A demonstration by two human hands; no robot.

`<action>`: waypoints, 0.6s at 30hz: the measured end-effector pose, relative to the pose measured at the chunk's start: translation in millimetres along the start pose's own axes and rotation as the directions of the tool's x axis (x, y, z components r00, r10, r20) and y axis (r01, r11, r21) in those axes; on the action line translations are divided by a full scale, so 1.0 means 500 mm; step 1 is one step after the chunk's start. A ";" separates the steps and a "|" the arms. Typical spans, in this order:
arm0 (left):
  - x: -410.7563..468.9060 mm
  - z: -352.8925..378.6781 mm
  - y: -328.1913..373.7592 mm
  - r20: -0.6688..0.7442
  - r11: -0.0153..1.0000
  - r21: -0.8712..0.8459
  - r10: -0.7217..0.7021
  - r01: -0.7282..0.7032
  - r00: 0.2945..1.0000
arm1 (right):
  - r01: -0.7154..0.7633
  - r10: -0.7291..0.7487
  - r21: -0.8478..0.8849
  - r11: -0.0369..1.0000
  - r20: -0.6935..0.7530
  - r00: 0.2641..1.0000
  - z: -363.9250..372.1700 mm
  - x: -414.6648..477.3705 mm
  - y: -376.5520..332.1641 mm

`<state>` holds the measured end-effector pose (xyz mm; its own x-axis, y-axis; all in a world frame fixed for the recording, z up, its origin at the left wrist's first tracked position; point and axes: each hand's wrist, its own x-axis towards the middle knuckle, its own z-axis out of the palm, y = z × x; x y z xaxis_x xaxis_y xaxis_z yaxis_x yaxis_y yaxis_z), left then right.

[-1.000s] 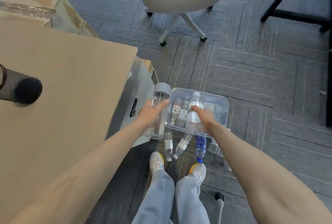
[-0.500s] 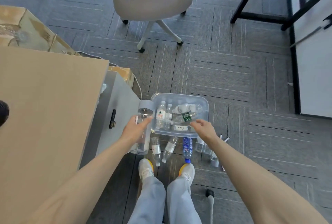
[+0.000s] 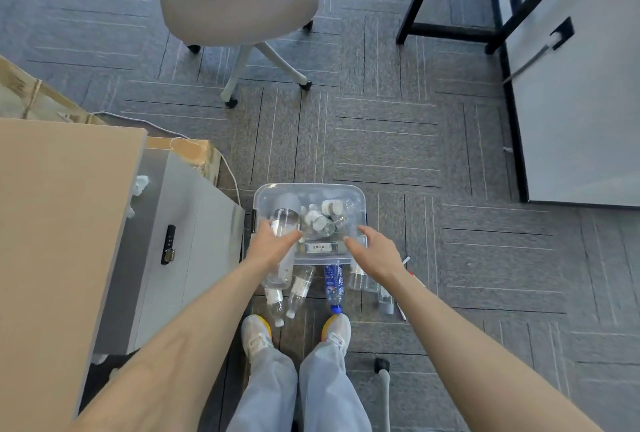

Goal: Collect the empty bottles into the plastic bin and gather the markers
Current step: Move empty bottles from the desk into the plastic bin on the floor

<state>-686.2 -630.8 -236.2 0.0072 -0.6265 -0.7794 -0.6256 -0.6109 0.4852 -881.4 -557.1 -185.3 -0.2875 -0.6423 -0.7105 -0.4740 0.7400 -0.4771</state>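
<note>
Left fingers (image 3: 265, 229) and thumb are wrapped round the tall clear bottle (image 3: 284, 223), and here's the change: half a second back it stood upright just outside the bin's left wall, and now it's tipped over, top end across the left rim and inside the bin (image 3: 360, 196), base still hanging out over the near edge. The left hand (image 3: 269, 248) grips it at mid-body. It isn't released yet, but it's nearly home.

Over to the right fingers (image 3: 349, 243): spread, relaxed, holding nothing. A second ago they were clamped on a small bottle above the bin. That one has since dropped in among the pile of bottles (image 3: 318, 221), and the right hand (image 3: 377, 253) hovers at the bin's near right corner, free for another pick.

So that's one bottle delivered and one going in. My read: the collecting is well along but not finished.

Moving outward, what's left lies on the floor on the near side of the bin, between it and the shoes (image 3: 256, 331): two small clear bottles (image 3: 299, 288), a blue-labelled bottle (image 3: 334, 284) and a couple more clear ones (image 3: 358, 280) towards the near right corner. The markers (image 3: 406, 261) lie just right of that corner, partly hidden by the right forearm and untouched. A grey cabinet (image 3: 194, 241) stands against the bin's left side.
</note>
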 end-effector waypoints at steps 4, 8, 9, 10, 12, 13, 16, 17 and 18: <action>0.067 0.041 -0.010 -0.005 0.992 0.129 0.001 0.000 1.000 | -0.019 0.018 -0.004 1.000 -0.024 1.000 0.004 0.033 0.054; 0.143 0.082 -0.004 -0.003 0.989 0.148 0.025 -0.024 1.000 | -0.058 0.061 0.042 0.997 -0.069 0.996 0.016 0.078 0.101; 0.157 0.091 -0.001 -0.002 0.987 0.157 0.027 -0.027 1.000 | -0.064 0.067 0.046 0.997 -0.070 0.995 0.019 0.087 0.111; 0.168 0.097 0.002 -0.011 0.983 0.183 0.033 -0.030 0.999 | -0.070 0.073 0.041 0.997 -0.068 0.995 0.022 0.094 0.119; 0.172 0.096 0.008 -0.058 0.969 0.247 0.036 -0.021 0.998 | -0.088 0.088 0.007 0.996 -0.047 0.995 0.028 0.097 0.126; 0.163 0.089 0.011 -0.066 0.967 0.255 0.030 -0.012 0.997 | -0.093 0.092 -0.009 0.996 -0.036 0.995 0.029 0.093 0.126; 0.125 0.060 0.020 -0.023 0.951 0.307 0.035 -0.026 0.999 | -0.096 0.096 -0.018 0.995 -0.007 0.995 0.022 0.070 0.101; 0.109 0.047 0.027 -0.004 0.944 0.329 0.035 -0.032 0.999 | -0.096 0.096 -0.025 0.995 0.006 0.995 0.016 0.061 0.087; 0.093 0.032 0.034 0.012 0.935 0.352 0.041 -0.042 0.999 | -0.091 0.091 -0.036 0.995 0.016 0.996 0.009 0.052 0.072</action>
<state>-708.9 -662.4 -270.4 -0.0275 -0.6451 -0.7636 -0.8599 -0.3743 0.3472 -902.2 -546.3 -223.4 -0.3165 -0.5689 -0.7591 -0.4754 0.7876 -0.3920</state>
